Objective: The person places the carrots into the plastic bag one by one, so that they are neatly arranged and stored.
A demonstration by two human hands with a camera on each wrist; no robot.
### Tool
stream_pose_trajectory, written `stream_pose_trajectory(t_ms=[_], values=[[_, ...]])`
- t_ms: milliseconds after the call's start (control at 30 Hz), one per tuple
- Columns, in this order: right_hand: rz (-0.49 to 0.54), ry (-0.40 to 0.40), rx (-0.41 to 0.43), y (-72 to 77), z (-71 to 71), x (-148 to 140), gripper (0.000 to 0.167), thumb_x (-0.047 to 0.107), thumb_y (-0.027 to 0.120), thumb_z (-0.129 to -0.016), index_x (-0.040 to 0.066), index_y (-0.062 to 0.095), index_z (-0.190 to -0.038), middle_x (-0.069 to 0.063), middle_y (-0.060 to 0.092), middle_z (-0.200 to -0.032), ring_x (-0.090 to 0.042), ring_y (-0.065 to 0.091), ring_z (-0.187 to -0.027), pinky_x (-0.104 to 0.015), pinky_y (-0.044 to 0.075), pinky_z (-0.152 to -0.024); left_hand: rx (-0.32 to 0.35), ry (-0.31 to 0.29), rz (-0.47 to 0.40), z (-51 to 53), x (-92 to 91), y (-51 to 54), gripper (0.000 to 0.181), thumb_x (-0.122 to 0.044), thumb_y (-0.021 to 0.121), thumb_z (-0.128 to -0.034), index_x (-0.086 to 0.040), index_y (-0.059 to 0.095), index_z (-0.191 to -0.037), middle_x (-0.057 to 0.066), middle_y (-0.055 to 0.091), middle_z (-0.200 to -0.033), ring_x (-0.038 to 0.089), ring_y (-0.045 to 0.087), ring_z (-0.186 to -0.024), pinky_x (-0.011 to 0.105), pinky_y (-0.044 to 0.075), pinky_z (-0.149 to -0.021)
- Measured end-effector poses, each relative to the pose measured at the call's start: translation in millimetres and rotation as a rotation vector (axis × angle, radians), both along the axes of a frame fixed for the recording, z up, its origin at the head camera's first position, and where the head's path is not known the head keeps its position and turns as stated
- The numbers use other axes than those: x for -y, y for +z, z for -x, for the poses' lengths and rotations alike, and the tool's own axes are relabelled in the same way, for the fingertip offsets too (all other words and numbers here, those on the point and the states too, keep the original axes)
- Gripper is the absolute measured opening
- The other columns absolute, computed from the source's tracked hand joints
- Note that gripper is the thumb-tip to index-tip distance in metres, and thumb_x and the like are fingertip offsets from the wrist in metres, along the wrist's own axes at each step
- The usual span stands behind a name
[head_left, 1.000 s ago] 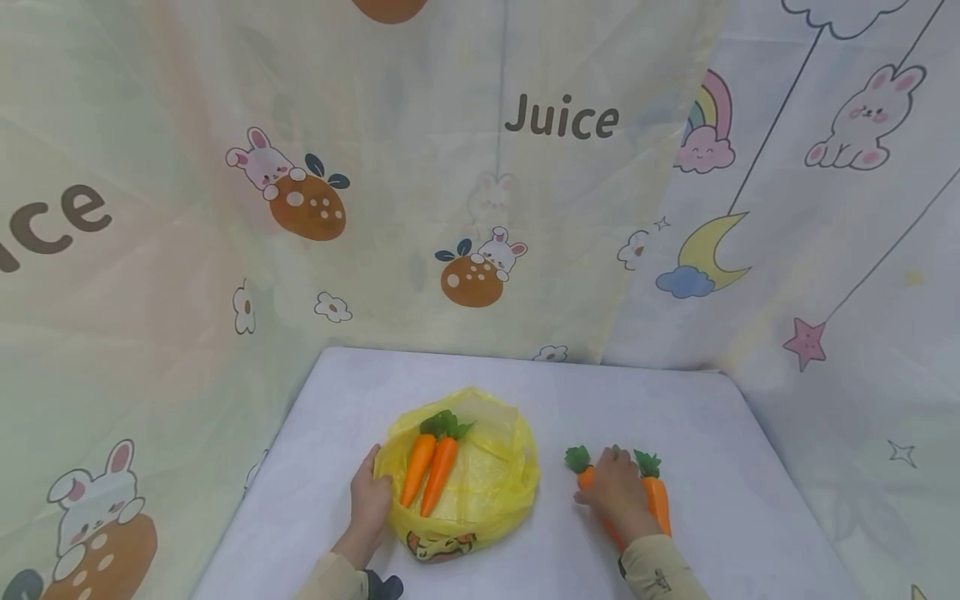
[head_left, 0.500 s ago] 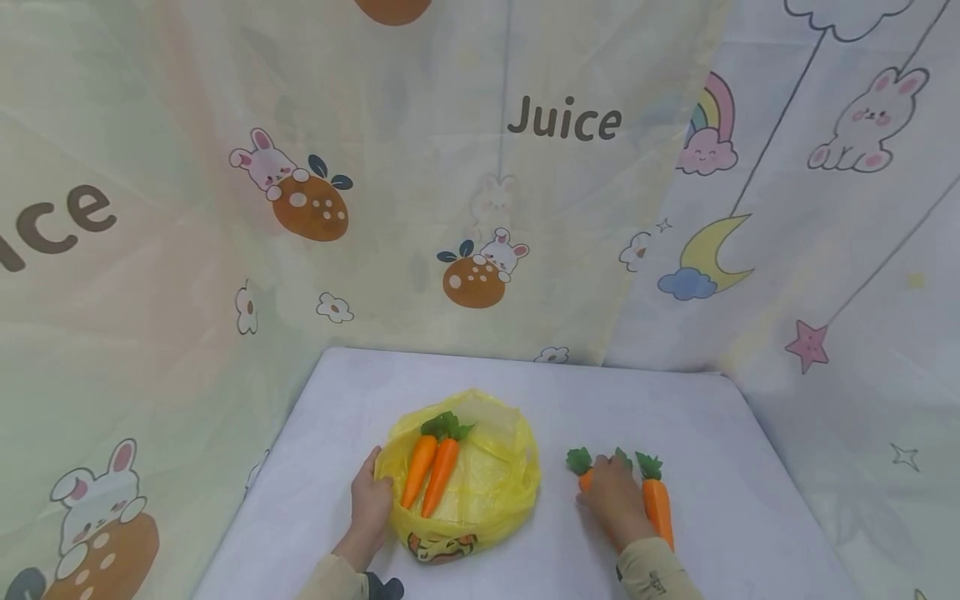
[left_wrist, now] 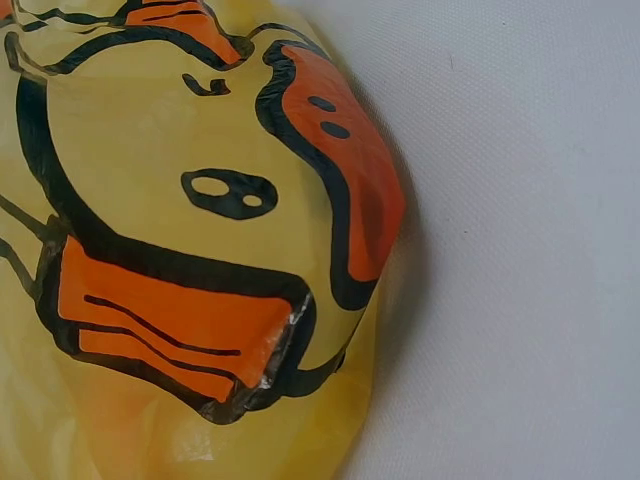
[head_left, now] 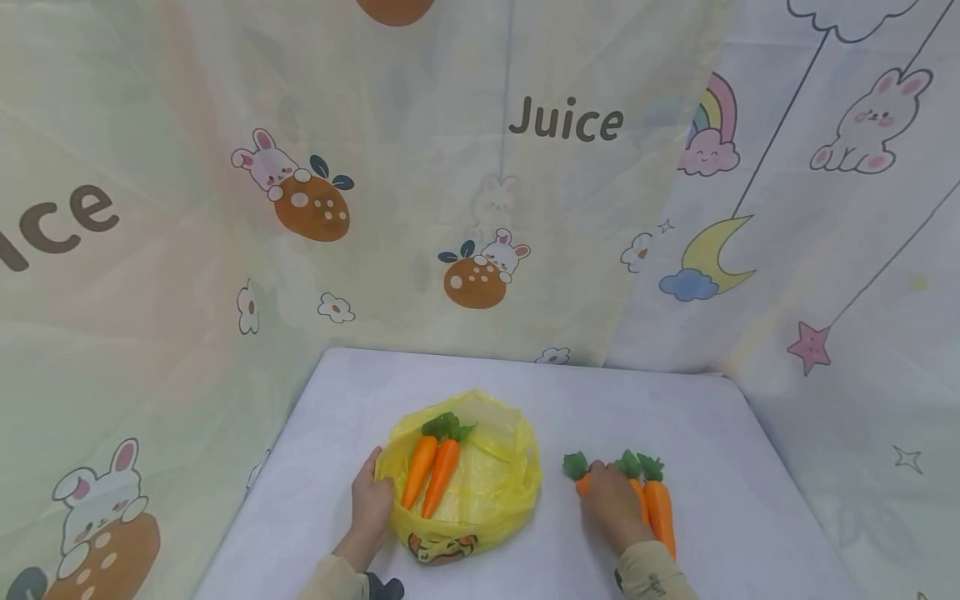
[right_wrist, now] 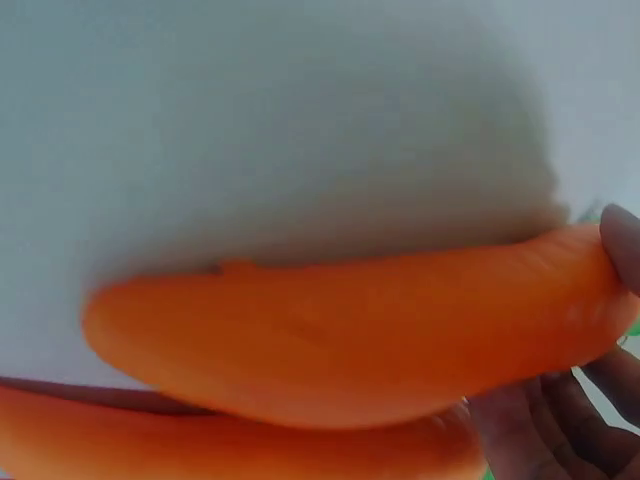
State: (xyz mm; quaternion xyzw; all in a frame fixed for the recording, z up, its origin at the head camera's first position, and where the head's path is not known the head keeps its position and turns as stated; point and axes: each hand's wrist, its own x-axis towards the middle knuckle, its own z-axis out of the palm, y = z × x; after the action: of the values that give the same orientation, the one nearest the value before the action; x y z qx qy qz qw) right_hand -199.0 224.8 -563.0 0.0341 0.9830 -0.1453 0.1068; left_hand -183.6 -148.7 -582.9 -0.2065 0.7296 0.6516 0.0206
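My left hand (head_left: 371,504) grips the left rim of a yellow plastic bag (head_left: 498,479) that stands wide open on the table. Inside it, two orange carrots (head_left: 441,479) with green leafy tops lean against the left side. Its cartoon duck print (left_wrist: 210,170) fills much of the left wrist view. My right hand (head_left: 615,507) pinches a carrot (right_wrist: 350,335) near its leafy end, thumb on one side and fingers on the other. Two more carrots (head_left: 660,517) lie side by side just right of that hand, one partly hidden by it.
The table (head_left: 637,408) has a white cover. Printed fabric (head_left: 390,275) with rabbits hangs behind its far edge and along both sides. Table surface shows between the bag and the right-hand carrots.
My right hand has shifted slightly left and turned with the pinched carrot, baring more of the middle carrot beside it. The left hand and bag stay in place.
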Motion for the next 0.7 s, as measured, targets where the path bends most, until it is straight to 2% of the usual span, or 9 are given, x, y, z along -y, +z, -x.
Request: stream_pose_trajectory(t_ms=[100, 267, 500, 700], values=[[0.079, -0.039, 0.046, 3.1, 1.4, -2, 0.047, 0.011, 0.069, -0.09, -0.011, 0.056, -0.129, -0.029, 0.062, -0.117, -0.045, 0.06, -0.109, -0.061, 0.049, -0.098, -0.004, -0.001, -0.001, -0.2, -0.5, 0.4, 0.069, 0.008, 0.035, -0.0942, 0.0, 0.017, -0.16, 0.023, 0.016, -0.165, 0.043, 0.019, -0.149, 0.058, 0.022, -0.119], [0.217, -0.065, 0.078, 15.3, 2.9, -2, 0.049, 0.016, 0.076, -0.085, -0.006, 0.061, -0.126, -0.024, 0.064, -0.121, -0.042, 0.059, -0.114, -0.06, 0.048, -0.1, -0.019, -0.006, -0.005, -1.2, -0.8, 1.1, 0.069, 0.008, 0.034, -0.0937, 0.0, 0.016, -0.16, 0.023, 0.016, -0.165, 0.043, 0.018, -0.15, 0.058, 0.021, -0.12], [0.418, -0.113, 0.136, 47.9, 4.4, 8, 0.053, 0.016, 0.078, -0.081, -0.002, 0.063, -0.128, -0.016, 0.065, -0.119, -0.031, 0.062, -0.102, -0.052, 0.056, -0.087, -0.027, -0.011, -0.009, -1.6, -1.4, 2.9, 0.069, 0.008, 0.034, -0.0934, 0.001, 0.016, -0.16, 0.023, 0.016, -0.165, 0.043, 0.018, -0.15, 0.058, 0.022, -0.119], [0.55, -0.103, 0.145, 70.4, 2.7, 19, 0.055, 0.017, 0.078, -0.084, -0.003, 0.06, -0.132, -0.014, 0.065, -0.118, -0.023, 0.064, -0.093, -0.042, 0.061, -0.079, -0.018, -0.006, -0.013, -1.6, -1.7, 3.8, 0.068, 0.008, 0.034, -0.0945, 0.001, 0.016, -0.16, 0.023, 0.015, -0.166, 0.043, 0.016, -0.15, 0.058, 0.021, -0.12]])
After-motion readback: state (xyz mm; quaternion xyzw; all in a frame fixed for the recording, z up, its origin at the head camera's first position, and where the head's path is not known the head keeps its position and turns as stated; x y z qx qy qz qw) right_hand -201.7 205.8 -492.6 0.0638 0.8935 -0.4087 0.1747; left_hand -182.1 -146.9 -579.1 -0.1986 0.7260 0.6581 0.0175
